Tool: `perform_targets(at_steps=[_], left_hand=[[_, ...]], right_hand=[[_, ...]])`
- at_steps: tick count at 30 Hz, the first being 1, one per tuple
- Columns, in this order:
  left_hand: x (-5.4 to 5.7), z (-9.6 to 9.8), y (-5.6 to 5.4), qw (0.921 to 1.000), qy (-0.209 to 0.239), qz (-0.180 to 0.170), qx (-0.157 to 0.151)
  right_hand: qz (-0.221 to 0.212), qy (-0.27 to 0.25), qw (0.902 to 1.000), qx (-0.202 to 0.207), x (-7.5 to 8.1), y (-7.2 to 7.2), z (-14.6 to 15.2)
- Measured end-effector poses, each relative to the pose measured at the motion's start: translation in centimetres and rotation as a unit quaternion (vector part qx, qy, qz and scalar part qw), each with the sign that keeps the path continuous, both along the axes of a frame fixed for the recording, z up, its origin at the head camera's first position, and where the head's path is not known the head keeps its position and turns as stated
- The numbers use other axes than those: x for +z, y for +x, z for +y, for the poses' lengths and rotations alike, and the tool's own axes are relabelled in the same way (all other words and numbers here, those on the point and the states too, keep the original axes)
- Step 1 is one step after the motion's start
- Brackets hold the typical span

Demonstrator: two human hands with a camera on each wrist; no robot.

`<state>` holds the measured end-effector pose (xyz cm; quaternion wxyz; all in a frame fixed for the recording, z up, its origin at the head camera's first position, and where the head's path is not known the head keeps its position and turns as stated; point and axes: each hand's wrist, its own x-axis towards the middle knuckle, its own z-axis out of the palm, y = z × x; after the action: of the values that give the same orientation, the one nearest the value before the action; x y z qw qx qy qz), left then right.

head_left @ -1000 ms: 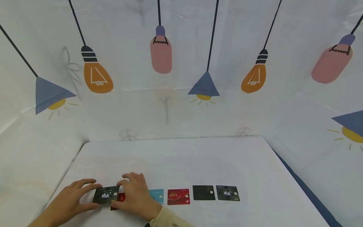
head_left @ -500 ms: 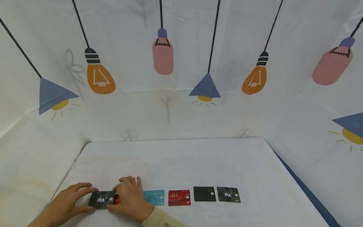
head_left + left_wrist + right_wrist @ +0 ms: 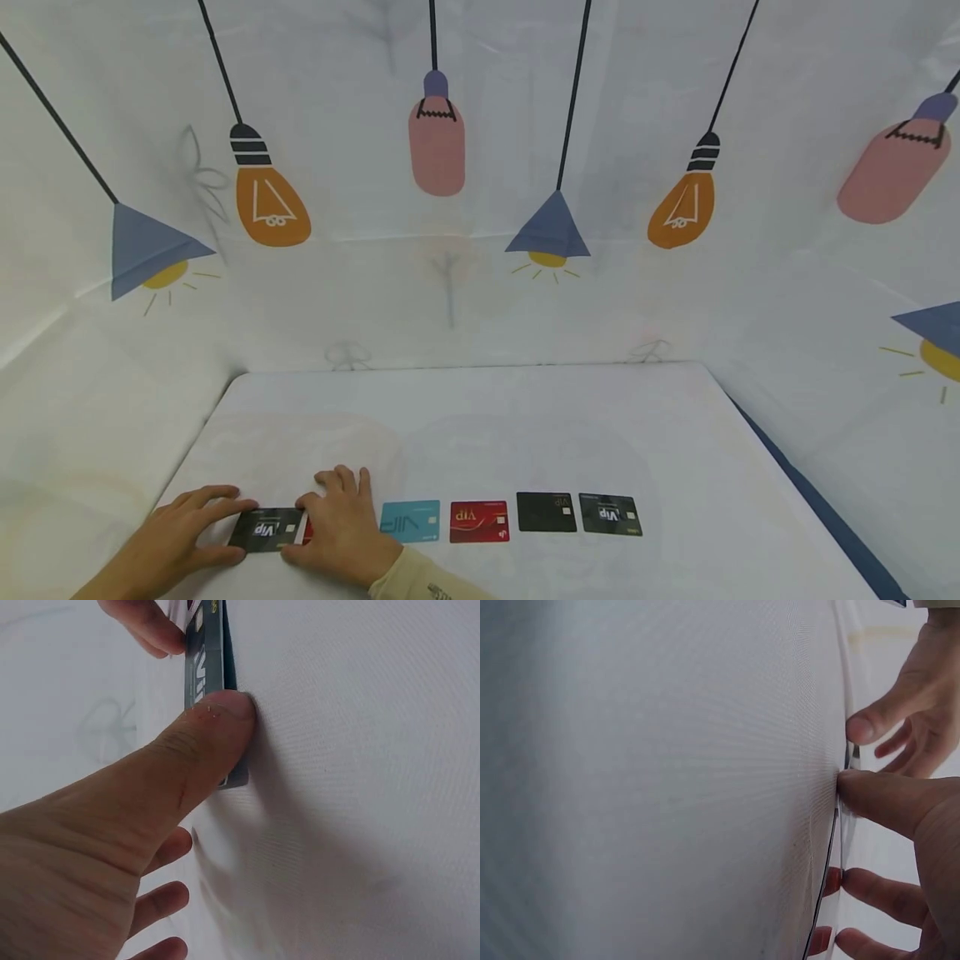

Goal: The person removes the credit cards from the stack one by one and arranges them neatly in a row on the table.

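Note:
In the head view a black VIP card (image 3: 264, 531) lies near the left side of the white table. My left hand (image 3: 176, 533) pinches its left end between thumb and index finger. At the other end, my right hand (image 3: 343, 527) holds the card's right corners with thumb and index finger. A sliver of a red card (image 3: 308, 530) shows between the black card and my right hand, the remainder hidden. In the left wrist view, my thumb (image 3: 225, 709) presses on the near long edge of the black card (image 3: 202, 664), close over the table.
To the right lie a light blue card (image 3: 410, 521), a red VIP card (image 3: 479, 522), a plain black card (image 3: 546, 512) and another black VIP card (image 3: 611, 514) in a row on the table (image 3: 480, 433). A white fabric wall (image 3: 360, 292) with printed lamps rises behind.
Both hands have moved left and slightly toward the near edge with the black VIP card, settling over the last half second. The blue card at the right hand has come into full view.

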<state>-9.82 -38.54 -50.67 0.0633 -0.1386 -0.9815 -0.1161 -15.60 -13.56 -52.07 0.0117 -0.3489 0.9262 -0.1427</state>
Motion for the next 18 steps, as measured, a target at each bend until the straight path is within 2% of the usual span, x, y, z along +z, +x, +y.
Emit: perform_targets(at_steps=[9, 15, 18], left_hand=[[0.0, 0.0, -0.17, 0.9996, -0.013, 0.018, -0.015], [0.01, 0.0, -0.03, 1.0, -0.004, 0.001, -0.004], [-0.12, 0.12, 0.12, 1.0, 0.002, 0.008, 0.003]], right_hand=[[0.005, -0.001, 1.0, 0.005, -0.09, -0.06, 0.08], [0.005, 0.011, 0.9999, 0.006, -0.14, 0.01, 0.0], [0.016, 0.024, 0.9996, 0.006, -0.12, 0.15, 0.03]])
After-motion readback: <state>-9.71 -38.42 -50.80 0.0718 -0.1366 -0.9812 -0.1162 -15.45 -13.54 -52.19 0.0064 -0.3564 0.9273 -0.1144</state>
